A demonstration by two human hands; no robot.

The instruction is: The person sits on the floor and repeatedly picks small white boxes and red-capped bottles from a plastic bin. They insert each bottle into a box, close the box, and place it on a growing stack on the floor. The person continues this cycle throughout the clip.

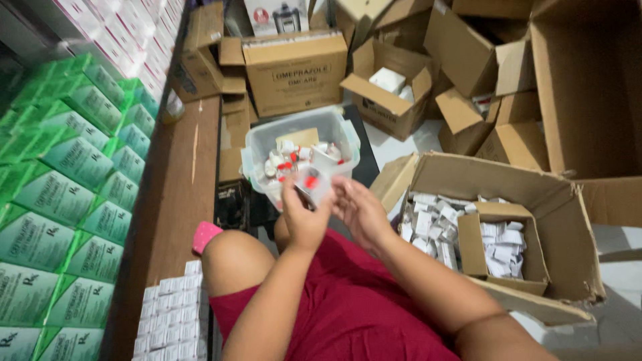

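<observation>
Landmark: clear plastic tub of small vials, floor centre. Far left of tub, stacked green cartons; white packets below them. Just in front of tub, left hand, grip clenched on a small red-capped vial. Right hand beside it, grip released, fingers spread. Right of tub, open cardboard box of white packets.

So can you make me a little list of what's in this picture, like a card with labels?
left hand: holds a small vial with a red cap
right hand: open, fingers beside the vial
plastic tub: clear, holds more red-capped vials, just beyond the hands
cardboard box: open, on the right, full of small white packs
green cartons: stacked on the left
</observation>
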